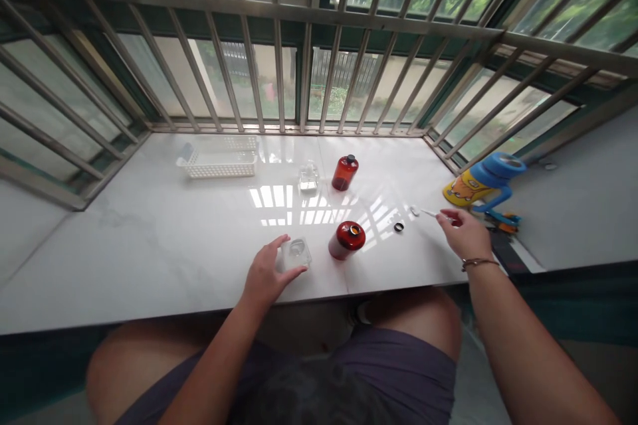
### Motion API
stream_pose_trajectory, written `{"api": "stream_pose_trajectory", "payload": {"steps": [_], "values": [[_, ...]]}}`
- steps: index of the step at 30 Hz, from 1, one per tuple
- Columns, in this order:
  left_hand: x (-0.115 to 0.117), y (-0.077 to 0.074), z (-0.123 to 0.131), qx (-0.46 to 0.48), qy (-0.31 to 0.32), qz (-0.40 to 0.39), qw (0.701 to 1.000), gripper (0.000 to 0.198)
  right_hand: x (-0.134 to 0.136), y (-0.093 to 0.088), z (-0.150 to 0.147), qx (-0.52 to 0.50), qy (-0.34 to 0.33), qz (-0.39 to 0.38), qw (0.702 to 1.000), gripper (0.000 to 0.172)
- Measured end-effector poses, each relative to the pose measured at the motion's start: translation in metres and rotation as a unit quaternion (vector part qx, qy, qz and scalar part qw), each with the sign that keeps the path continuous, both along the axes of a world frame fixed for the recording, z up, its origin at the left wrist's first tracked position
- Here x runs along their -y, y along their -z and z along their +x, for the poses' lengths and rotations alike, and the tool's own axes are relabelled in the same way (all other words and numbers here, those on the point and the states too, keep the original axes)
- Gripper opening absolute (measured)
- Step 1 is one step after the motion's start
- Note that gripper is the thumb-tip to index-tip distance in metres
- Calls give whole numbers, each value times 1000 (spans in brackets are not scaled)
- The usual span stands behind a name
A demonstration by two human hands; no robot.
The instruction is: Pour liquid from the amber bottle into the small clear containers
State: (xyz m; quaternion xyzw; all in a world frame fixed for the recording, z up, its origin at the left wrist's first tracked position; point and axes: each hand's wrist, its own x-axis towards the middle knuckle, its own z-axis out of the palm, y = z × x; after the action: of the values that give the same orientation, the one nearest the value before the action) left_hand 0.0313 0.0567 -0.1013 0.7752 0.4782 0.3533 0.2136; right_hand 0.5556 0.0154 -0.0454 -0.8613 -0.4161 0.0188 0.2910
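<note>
The left hand [266, 275] is clamped round a small clear container [296, 254] near the sill's front edge, thumb one side, fingers the other. The right hand [463, 231], well apart, pinches a thin dropper [429, 213], its tip pointing toward a small black cap [399, 227]. Between them stands an open red bottle [347, 239]; I'd worry a sweeping wrist tips it over. A capped red bottle [344, 172] and white basket [222, 161] sit farther back on the glossy sill [149, 239]
</note>
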Motion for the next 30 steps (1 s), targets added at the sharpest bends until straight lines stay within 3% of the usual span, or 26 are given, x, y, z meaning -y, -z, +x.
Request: {"api": "stream_pose_trajectory", "payload": {"steps": [5, 10, 13, 20, 25, 30], "values": [[-1, 1, 0, -12, -5, 8, 1000, 74, -7, 12, 14, -48, -57, -7, 997, 46], [-2, 3, 0, -14, -7, 22, 1000, 74, -7, 23, 4, -124, -161, -15, 979, 48], [-2, 5, 0, -17, -4, 37, 999, 73, -3, 37, -3, -155, -187, -12, 970, 52], [-3, 7, -1, -29, -4, 49, 998, 75, 3, 64, 8, -162, -126, 44, 978, 59], [-3, 5, -1, -30, -5, 48, 998, 75, -9, 67, 39, -146, -57, 85, 984, 62], [-2, 3, 0, -32, -9, 40, 999, 74, -28, 67, 63, -141, -46, 74, 986, 55]]}}
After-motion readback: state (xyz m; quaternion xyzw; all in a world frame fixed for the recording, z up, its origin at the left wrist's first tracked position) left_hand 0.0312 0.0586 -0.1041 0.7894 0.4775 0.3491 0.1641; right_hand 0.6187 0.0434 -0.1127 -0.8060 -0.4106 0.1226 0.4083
